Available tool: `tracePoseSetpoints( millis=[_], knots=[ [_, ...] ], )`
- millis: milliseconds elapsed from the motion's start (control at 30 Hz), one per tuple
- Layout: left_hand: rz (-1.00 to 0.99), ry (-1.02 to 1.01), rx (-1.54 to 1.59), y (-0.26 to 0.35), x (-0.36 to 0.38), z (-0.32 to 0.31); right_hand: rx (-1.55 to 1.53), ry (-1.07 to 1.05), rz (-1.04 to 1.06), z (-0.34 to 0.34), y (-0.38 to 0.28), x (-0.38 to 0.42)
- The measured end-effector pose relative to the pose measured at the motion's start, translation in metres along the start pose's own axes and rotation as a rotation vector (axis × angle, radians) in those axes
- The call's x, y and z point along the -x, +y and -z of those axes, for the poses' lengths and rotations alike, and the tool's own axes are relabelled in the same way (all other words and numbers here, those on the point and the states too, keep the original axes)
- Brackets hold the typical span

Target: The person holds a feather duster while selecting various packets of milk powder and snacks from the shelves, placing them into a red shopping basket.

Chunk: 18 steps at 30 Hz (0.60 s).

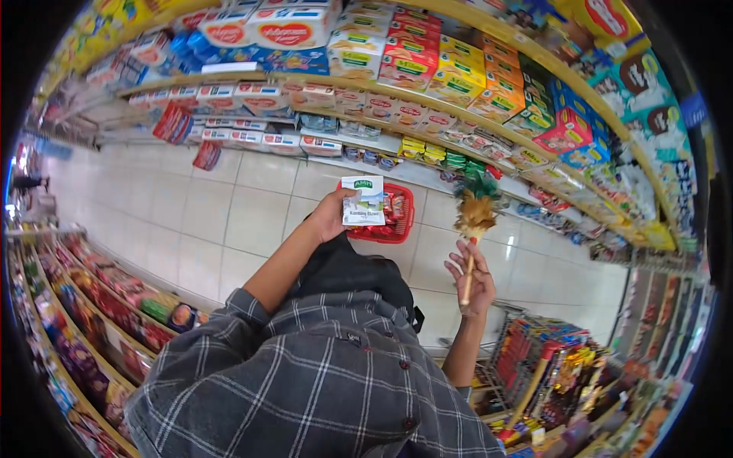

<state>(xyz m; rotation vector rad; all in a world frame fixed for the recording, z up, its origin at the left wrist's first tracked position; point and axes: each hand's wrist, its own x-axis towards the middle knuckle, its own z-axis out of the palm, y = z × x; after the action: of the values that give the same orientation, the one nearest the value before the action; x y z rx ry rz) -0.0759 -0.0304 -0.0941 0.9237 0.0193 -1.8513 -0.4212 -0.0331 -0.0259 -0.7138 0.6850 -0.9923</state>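
My left hand [330, 216] grips a white packet [363, 203] by its left edge. A green label and blue print show on its front. Below the packet in this view is a red plastic basket [411, 216] with red-wrapped packets [395, 204] in it, partly hidden by the white packet. Off to the right, a feather duster [476, 216] rests in my right hand [474, 281], its thin wooden handle across the palm and under the thumb, other fingers loosely curled. Brown and dark green feathers point away from me.
Ahead runs a long shelf [305, 79] stacked with boxes, including yellow boxes [456, 72]. Pale floor tiles [256, 191] lie between it and me. Shelves of packaged snacks [84, 320] stand at the left, and a wire rack [527, 351] of wrapped goods is close on my right.
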Motion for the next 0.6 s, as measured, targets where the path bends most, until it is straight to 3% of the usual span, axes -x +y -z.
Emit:
tracePoseSetpoints(
  millis=[33,133,233,367,467,533,600],
  knots=[
    [-0.033,-0.021,-0.079,-0.003,0.004,0.003,0.005,0.058,-0.048,-0.003,0.001,0.004],
    [-0.023,-0.057,0.011,-0.005,0.011,0.009,0.482,0.359,-0.359,0.026,0.024,0.005],
    [-0.019,-0.069,0.051,0.022,0.036,-0.009,1.080,0.607,-0.235,0.012,0.053,-0.001],
    [-0.112,-0.163,0.075,0.050,0.047,0.001,1.066,0.317,0.123,-0.098,0.047,-0.009],
    [-0.168,-0.187,0.065,0.072,0.053,0.007,1.096,-0.031,0.104,-0.171,0.057,-0.025],
    [-0.137,-0.077,-0.030,0.091,0.076,0.002,1.201,-0.046,0.095,-0.162,0.075,-0.056],
    [-0.161,-0.296,0.074,0.094,0.068,0.018,1.251,0.031,0.162,-0.141,0.086,-0.080]
  ],
)
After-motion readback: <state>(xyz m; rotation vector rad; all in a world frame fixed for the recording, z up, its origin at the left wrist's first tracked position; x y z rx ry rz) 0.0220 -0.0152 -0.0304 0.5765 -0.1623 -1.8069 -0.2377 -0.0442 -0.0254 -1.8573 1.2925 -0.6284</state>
